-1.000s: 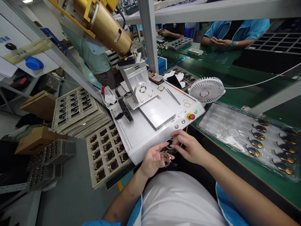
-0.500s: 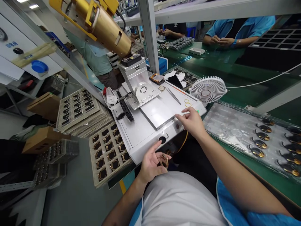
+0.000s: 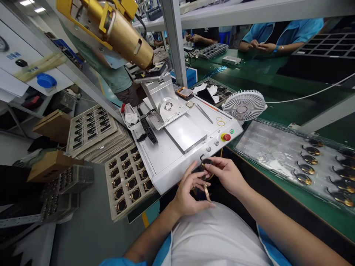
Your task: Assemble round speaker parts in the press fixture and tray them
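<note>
Low in front of my body, my left hand [image 3: 188, 194] holds a gold watch case [image 3: 207, 193] on edge between thumb and fingers. Close beside it, my right hand [image 3: 226, 175] pinches a round black watch display [image 3: 206, 163] with a thin dark tail curling up from it. The left fingertips come very near the display; whether they touch it I cannot tell. Both parts are just off the front panel of a white machine [image 3: 166, 173]. On that machine, a metal fixture [image 3: 166, 99] carries a tilted plate under a gold cylindrical head [image 3: 130, 38].
Right of the machine lies a clear tray [image 3: 257, 144] of black-and-gold displays, with a white fan [image 3: 244, 105] behind. At left are a tray of watch cases [image 3: 111, 195] and stacked trays [image 3: 94, 129]. Tweezers [image 3: 203, 112] and a red button [image 3: 226, 137] are on the machine.
My right hand has come down from the machine's front edge and now grips the display, which was at my left fingertips. My left hand has shifted right. The fixture's top plate has tilted.
</note>
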Available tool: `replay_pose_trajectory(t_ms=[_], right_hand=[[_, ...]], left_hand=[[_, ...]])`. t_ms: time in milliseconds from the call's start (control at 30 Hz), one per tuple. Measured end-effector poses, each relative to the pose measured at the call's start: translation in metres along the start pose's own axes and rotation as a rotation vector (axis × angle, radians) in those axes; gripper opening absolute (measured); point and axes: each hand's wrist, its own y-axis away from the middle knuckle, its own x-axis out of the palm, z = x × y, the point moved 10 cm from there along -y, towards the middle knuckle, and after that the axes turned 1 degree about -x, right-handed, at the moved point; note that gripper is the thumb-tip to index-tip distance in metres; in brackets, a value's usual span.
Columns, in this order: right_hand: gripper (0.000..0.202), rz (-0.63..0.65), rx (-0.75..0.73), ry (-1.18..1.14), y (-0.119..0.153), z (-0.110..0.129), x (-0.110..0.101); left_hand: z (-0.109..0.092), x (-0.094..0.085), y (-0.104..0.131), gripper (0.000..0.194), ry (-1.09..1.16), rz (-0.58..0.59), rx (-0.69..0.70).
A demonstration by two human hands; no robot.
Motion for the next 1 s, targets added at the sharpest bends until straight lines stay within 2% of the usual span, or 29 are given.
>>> replay_pose_trajectory(t_ms=[133,233,367,467,567,667,767,867,1000], right_hand=[[0.043,0.026,0.067,0.090,0.002,-0.002,-0.003],[0.044,-0.008,0.101,0.115,0.002,-0.006,-0.007],[0.048,0.011,0.150,0.078,0.002,-0.013,-0.007],[0.049,-0.014,0.139,0.042,0.002,-0.014,-0.010],[0.048,-0.029,0.160,-0.003,0.003,-0.018,-0.012],[0.049,0.004,0.224,-0.023,0.007,-0.024,-0.007],[0.049,0.066,0.312,-0.053,0.015,-0.031,0.006],[0.047,0.116,0.366,-0.103,0.025,-0.036,0.025],[0.044,0.055,0.271,-0.087,0.029,-0.028,0.034]], left_hand=[[0.002,-0.003,-0.001,0.094,0.051,0.008,0.030],[0.003,-0.001,0.000,0.090,-0.069,0.047,0.044],[0.008,0.005,0.001,0.082,-0.291,0.134,0.001],[0.010,0.006,0.002,0.090,-0.256,0.163,-0.008],[0.010,-0.004,0.001,0.100,-0.023,0.070,0.002],[0.021,-0.023,0.001,0.077,0.273,-0.115,-0.045],[0.033,-0.035,0.002,0.060,0.446,-0.241,-0.092],[0.040,-0.036,0.001,0.062,0.506,-0.270,-0.114],[0.048,-0.030,0.003,0.069,0.510,-0.241,-0.130]])
